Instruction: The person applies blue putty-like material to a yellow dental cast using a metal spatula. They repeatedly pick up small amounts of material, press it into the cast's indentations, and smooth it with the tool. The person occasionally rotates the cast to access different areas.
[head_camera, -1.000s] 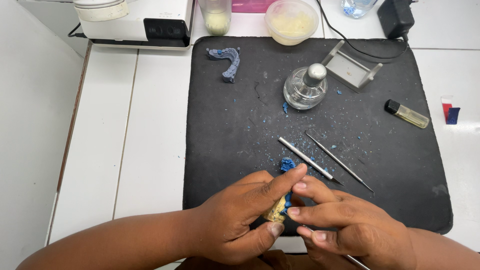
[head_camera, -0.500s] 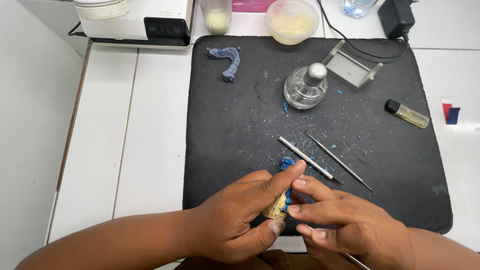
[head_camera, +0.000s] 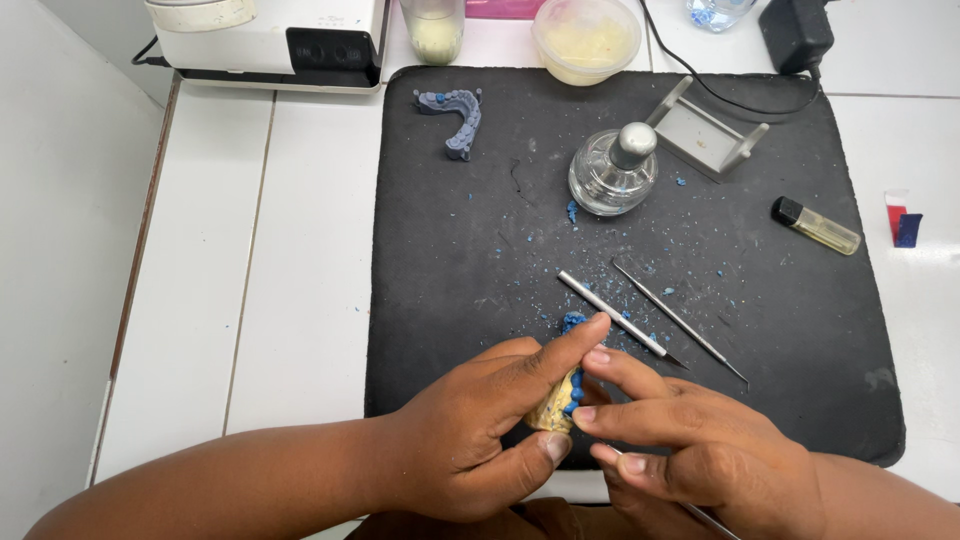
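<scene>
My left hand (head_camera: 480, 435) grips a small yellowish dental cast with blue wax teeth (head_camera: 560, 400) at the near edge of the black mat (head_camera: 450, 250). The forefinger of that hand stretches over the top of the cast. My right hand (head_camera: 690, 440) pinches the cast from the right with forefinger and thumb. A thin metal tool (head_camera: 715, 520) sticks out below the right hand, its tip hidden. Most of the cast is covered by my fingers.
On the mat lie two thin metal instruments (head_camera: 620, 318) (head_camera: 680, 322), a glass spirit burner (head_camera: 612, 172), a grey stand (head_camera: 705, 130), a lighter (head_camera: 815, 225), a grey-blue dental arch (head_camera: 455, 115) and blue wax crumbs. Behind stand a white machine (head_camera: 270, 40) and a tub (head_camera: 585, 35).
The hands stay almost still on the cast. My left forefinger has shifted slightly over its top.
</scene>
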